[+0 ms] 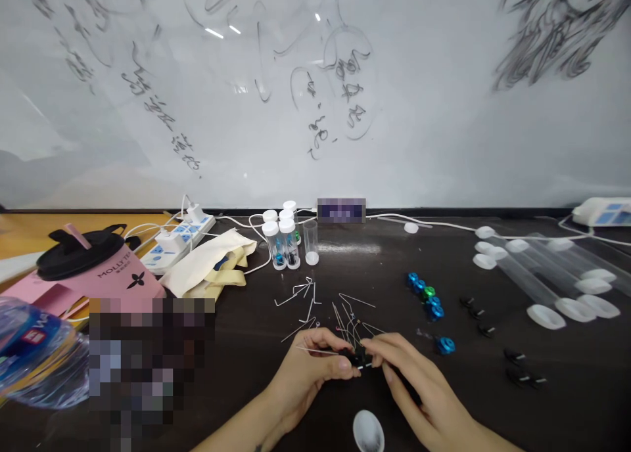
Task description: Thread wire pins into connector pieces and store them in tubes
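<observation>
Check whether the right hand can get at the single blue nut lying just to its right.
Probably yes: the blue nut lies on the table close beside the right hand, nothing between them. But that hand and the left hand both pinch a small black part, so it must let go first.

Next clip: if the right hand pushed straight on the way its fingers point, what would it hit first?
The right hand points left and slightly up, so it would most likely press first into the small black part it pinches, then meet the left hand gripping that part from the other side.
</observation>
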Demonstrator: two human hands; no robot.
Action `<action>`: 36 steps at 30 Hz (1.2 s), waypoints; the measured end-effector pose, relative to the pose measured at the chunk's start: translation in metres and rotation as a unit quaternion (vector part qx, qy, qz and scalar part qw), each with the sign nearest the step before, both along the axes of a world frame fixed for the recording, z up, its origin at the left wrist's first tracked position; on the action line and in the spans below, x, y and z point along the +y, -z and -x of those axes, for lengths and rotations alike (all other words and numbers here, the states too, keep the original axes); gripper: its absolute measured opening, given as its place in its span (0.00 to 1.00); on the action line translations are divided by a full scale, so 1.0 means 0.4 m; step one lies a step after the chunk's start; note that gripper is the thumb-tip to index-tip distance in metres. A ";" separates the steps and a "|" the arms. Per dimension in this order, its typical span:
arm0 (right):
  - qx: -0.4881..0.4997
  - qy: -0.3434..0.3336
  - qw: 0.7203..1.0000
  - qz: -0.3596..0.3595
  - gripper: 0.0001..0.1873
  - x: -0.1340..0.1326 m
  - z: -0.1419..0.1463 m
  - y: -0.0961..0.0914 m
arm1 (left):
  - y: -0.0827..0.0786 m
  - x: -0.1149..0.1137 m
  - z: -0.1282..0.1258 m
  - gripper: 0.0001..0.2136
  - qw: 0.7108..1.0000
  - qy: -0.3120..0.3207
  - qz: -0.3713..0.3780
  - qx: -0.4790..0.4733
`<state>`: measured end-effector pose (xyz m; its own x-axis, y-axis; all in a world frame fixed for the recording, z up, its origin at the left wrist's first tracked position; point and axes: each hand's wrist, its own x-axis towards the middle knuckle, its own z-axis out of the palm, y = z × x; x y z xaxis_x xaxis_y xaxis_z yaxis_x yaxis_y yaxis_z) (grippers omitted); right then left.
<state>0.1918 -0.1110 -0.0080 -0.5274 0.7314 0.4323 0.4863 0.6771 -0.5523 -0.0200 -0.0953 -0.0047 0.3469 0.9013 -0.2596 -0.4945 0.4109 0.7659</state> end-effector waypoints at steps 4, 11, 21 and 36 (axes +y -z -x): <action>-0.030 0.010 0.999 0.004 0.26 -0.002 -0.006 0.008 | 0.007 0.000 0.001 0.12 1.000 -0.001 0.006 0.001; -0.003 -0.002 1.000 0.015 0.26 -0.002 -0.003 0.003 | 0.018 -0.002 0.002 0.11 1.000 -0.004 0.012 -0.013; -0.015 0.032 0.999 -0.026 0.25 -0.002 -0.005 0.008 | 0.007 -0.001 -0.001 0.13 1.000 -0.005 0.001 0.002; -0.018 0.028 0.999 -0.024 0.26 0.000 -0.007 0.011 | 0.014 0.000 -0.004 0.13 1.000 -0.017 0.006 -0.003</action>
